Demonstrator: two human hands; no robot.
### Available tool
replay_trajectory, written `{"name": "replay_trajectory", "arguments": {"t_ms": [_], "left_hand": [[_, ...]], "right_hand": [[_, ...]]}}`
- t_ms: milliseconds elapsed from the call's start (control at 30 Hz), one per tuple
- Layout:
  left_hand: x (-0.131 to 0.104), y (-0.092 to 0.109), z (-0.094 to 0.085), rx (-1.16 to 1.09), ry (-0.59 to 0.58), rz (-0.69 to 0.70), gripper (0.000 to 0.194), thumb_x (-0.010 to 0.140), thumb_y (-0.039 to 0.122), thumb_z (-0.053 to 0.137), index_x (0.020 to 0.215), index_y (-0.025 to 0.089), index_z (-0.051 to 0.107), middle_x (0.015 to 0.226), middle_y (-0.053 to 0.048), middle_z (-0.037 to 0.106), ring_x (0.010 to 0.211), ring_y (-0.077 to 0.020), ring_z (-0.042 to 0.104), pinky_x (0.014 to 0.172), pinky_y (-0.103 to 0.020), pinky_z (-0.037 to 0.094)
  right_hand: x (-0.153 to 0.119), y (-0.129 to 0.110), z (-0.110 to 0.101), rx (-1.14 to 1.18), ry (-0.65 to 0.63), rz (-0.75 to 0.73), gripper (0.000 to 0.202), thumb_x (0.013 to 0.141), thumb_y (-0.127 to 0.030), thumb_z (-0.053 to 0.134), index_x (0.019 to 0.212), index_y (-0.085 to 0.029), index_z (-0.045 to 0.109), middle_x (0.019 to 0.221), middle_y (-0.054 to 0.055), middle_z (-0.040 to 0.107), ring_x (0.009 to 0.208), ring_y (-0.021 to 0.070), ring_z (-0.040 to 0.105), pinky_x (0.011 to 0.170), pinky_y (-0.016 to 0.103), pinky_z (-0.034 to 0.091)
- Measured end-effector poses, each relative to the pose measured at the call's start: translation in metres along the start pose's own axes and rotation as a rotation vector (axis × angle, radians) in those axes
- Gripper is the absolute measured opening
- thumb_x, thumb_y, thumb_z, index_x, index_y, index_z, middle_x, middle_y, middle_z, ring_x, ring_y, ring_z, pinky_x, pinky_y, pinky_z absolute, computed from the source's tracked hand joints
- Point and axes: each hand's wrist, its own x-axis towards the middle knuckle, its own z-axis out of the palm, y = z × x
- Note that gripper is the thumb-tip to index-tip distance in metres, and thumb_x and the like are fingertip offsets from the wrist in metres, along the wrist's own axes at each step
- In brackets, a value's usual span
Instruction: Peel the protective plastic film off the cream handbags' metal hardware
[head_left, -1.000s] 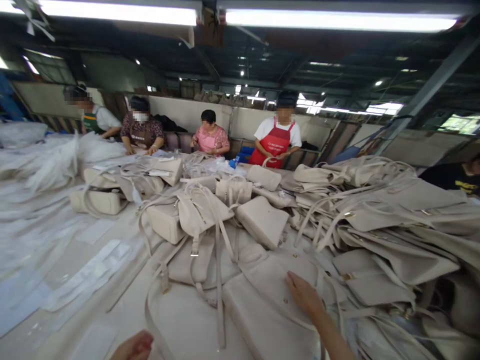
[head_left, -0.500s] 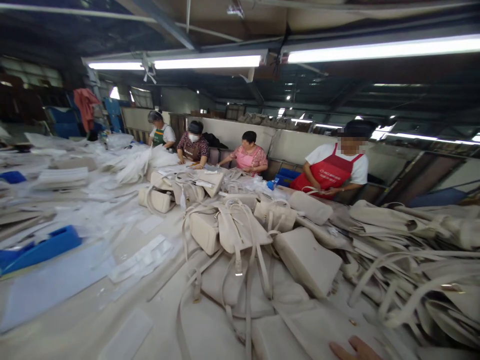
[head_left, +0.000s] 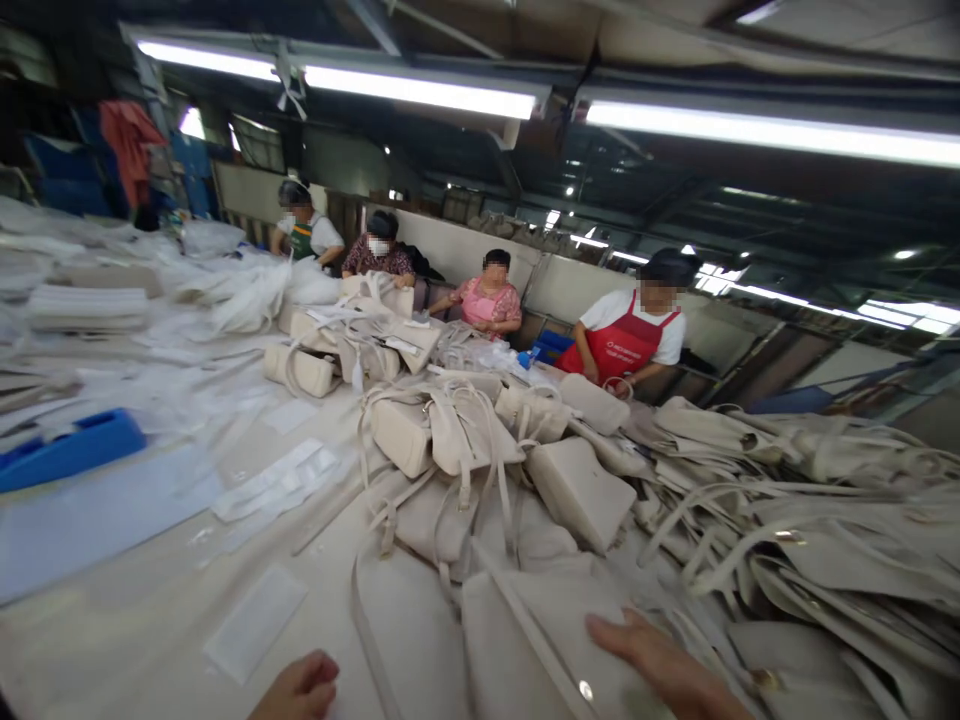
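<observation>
A beige handbag (head_left: pixel 514 620) lies at the near edge of the pile, its long strap crossing its front. My right hand (head_left: pixel 649 655) is at the bag's right side, the thumb laid on its face and the other fingers partly hidden, pinching the edge. At the bottom of the view is my left hand (head_left: pixel 300 685), fingers curled in with nothing visible in them, over the pale tabletop left of the bag. Between that hand and the pile lies a flat white packet (head_left: pixel 256 622). More beige bags (head_left: pixel 581 490) are heaped just beyond, straps tangled.
Flat beige bags with loose handles (head_left: pixel 847 540) are stacked at the right. On the left are a blue tray (head_left: pixel 75 450), a white sheet (head_left: pixel 112 520) and clear plastic wrapping (head_left: pixel 247 300). Several co-workers stand along the far side, one in a red apron (head_left: pixel 615 345).
My left hand has come into view at the bottom. The right hand has moved left and up onto the near bag. The view has tilted, and a far co-worker now handles a bag.
</observation>
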Motion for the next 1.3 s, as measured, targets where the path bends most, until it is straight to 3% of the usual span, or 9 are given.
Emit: {"name": "replay_trajectory", "arguments": {"t_ms": [133,233,433,500,600,700,833,1100,1300], "left_hand": [[-0.011,0.039,-0.008,-0.084,0.015,0.164,0.028,0.059,0.040,0.051,0.080,0.022,0.054,0.070,0.002,0.055,0.071,-0.0175,0.055,0.062,-0.027,0.039],[-0.027,0.068,-0.015,-0.093,0.153,0.336,0.027,0.065,0.035,0.050,0.086,0.020,0.058,0.084,-0.004,0.064,0.077,-0.0197,0.058,0.070,-0.031,0.044],[-0.068,0.093,-0.016,0.022,0.574,0.602,0.017,0.082,0.027,0.046,0.089,0.022,0.060,0.090,-0.007,0.063,0.086,-0.0227,0.059,0.077,-0.035,0.047],[-0.077,0.094,-0.011,0.072,0.556,0.672,0.015,0.081,0.020,0.046,0.084,0.023,0.061,0.090,-0.007,0.062,0.087,-0.0218,0.058,0.079,-0.034,0.046],[-0.078,0.093,0.003,0.065,0.318,0.650,0.016,0.073,0.012,0.052,0.080,0.021,0.062,0.083,-0.004,0.061,0.081,-0.0186,0.057,0.075,-0.030,0.045],[-0.069,0.090,0.019,-0.029,0.159,0.551,0.020,0.065,0.009,0.054,0.080,0.019,0.062,0.079,-0.002,0.060,0.076,-0.0168,0.054,0.072,-0.029,0.044],[-0.059,0.090,0.033,-0.063,0.136,0.522,0.024,0.061,0.009,0.054,0.082,0.019,0.061,0.081,-0.001,0.058,0.077,-0.0165,0.053,0.072,-0.029,0.043],[-0.051,0.097,0.030,0.211,0.099,0.648,0.013,0.063,0.007,0.057,0.069,0.018,0.059,0.078,-0.001,0.057,0.076,-0.0155,0.053,0.070,-0.027,0.041],[-0.050,0.099,0.032,0.390,0.068,0.668,0.012,0.072,0.007,0.057,0.069,0.019,0.056,0.079,-0.002,0.058,0.081,-0.0174,0.055,0.073,-0.028,0.041]], "right_hand": [[-0.031,-0.025,0.034,0.212,-0.235,0.199,0.041,0.063,-0.047,0.080,0.089,-0.016,0.072,0.093,0.014,0.077,0.091,0.0325,0.071,0.089,0.045,0.051],[-0.055,-0.027,0.070,0.493,-0.399,0.277,0.050,0.064,-0.048,0.080,0.099,-0.013,0.070,0.091,0.015,0.077,0.086,0.0331,0.073,0.084,0.046,0.054],[-0.078,0.022,0.152,0.690,-0.454,0.403,0.059,0.059,-0.054,0.080,0.100,-0.012,0.070,0.093,0.015,0.077,0.103,0.0343,0.069,0.085,0.045,0.056],[-0.084,0.039,0.176,0.704,-0.449,0.422,0.057,0.058,-0.056,0.080,0.096,-0.013,0.071,0.092,0.013,0.078,0.102,0.0335,0.069,0.086,0.044,0.056],[-0.093,0.054,0.199,0.693,-0.440,0.424,0.057,0.057,-0.058,0.080,0.092,-0.014,0.072,0.090,0.012,0.078,0.102,0.0326,0.069,0.087,0.043,0.056],[-0.101,0.059,0.209,0.680,-0.447,0.393,0.060,0.055,-0.061,0.079,0.091,-0.014,0.072,0.088,0.013,0.078,0.107,0.0345,0.066,0.088,0.044,0.056],[-0.107,0.064,0.212,0.654,-0.429,0.367,0.059,0.057,-0.064,0.076,0.088,-0.015,0.072,0.087,0.014,0.078,0.111,0.0367,0.064,0.088,0.045,0.056],[-0.109,0.076,0.211,0.696,-0.351,0.344,0.062,0.056,-0.058,0.082,0.090,-0.008,0.071,0.088,0.014,0.078,0.087,0.0302,0.072,0.077,0.039,0.058],[-0.111,0.078,0.209,0.739,-0.308,0.338,0.062,0.055,-0.051,0.085,0.100,-0.010,0.069,0.096,0.010,0.078,0.091,0.0289,0.072,0.078,0.039,0.058]]}}
